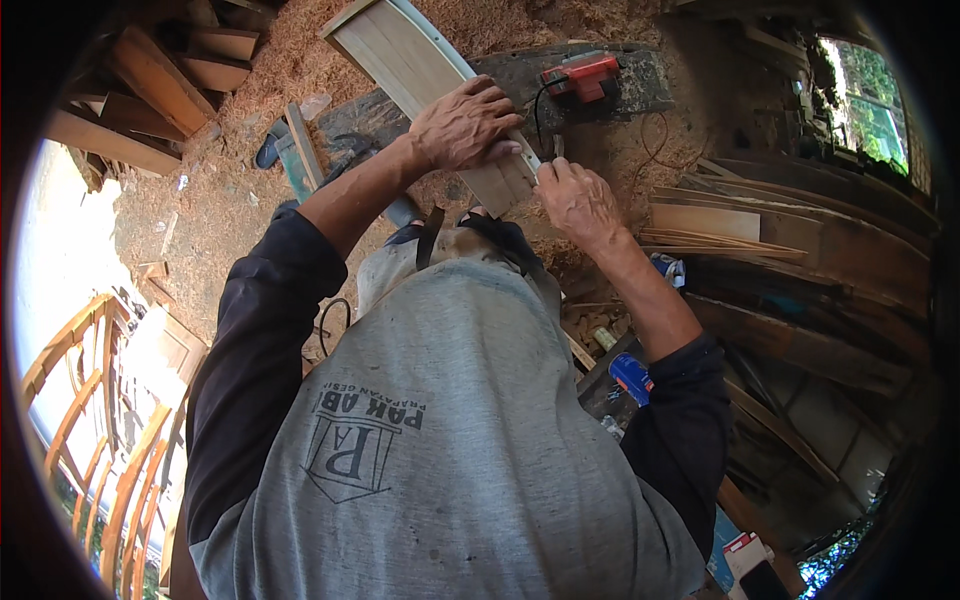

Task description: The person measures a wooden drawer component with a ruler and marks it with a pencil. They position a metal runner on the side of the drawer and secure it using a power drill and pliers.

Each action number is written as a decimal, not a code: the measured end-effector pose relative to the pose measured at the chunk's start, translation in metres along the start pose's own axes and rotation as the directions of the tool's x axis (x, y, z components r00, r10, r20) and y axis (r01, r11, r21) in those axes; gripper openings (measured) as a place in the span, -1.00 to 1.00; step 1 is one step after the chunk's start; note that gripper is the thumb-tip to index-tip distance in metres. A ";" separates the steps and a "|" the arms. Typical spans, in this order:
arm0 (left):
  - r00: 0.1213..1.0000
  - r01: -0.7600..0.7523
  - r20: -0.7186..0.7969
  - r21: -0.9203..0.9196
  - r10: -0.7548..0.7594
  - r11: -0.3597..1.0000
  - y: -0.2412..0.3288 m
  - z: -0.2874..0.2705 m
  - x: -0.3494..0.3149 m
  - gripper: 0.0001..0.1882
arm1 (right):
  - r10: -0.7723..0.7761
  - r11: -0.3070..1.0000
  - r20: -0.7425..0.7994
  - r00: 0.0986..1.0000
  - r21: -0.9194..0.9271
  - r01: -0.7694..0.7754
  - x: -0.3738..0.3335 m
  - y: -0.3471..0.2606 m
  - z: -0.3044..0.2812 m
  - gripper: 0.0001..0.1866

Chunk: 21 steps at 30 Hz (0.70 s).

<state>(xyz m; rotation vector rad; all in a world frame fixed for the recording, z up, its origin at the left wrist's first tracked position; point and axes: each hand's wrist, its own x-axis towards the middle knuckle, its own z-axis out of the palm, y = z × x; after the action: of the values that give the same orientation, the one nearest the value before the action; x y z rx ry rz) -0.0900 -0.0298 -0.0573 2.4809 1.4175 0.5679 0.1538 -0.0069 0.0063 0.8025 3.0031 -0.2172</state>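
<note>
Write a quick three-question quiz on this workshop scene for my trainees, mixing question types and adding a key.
1. True or false: the left hand rests on the long wooden panel.
2. Choose one. The power tool is mainly: A) green B) red C) white
3. Fill the gap: in the picture, the blue container lies on the ____ side of the grey garment.

Key: 1. True; 2. B; 3. right

The board (395,60) is tan, the power tool (590,76) red.
</note>
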 end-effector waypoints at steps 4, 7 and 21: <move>1.000 -0.026 -0.003 0.008 0.026 1.000 0.006 -0.004 0.002 -0.51 | -0.062 0.996 0.054 0.997 -0.052 0.065 -0.003 0.010 0.011 -0.64; 1.000 -0.027 0.009 0.012 0.027 1.000 0.001 -0.006 0.003 -0.50 | 0.170 0.985 0.181 0.969 -0.029 -0.168 0.006 -0.002 0.011 -0.58; 0.998 -0.045 -0.041 0.042 0.046 0.998 0.000 0.000 0.003 -0.47 | -0.012 1.000 0.119 0.993 -0.005 0.013 -0.002 0.015 0.011 -0.62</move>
<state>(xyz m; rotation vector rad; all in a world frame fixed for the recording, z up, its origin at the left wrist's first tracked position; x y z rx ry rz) -0.0889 -0.0271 -0.0569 2.5534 1.4045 0.6092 0.1624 0.0035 -0.0063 0.7425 2.8971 -0.2470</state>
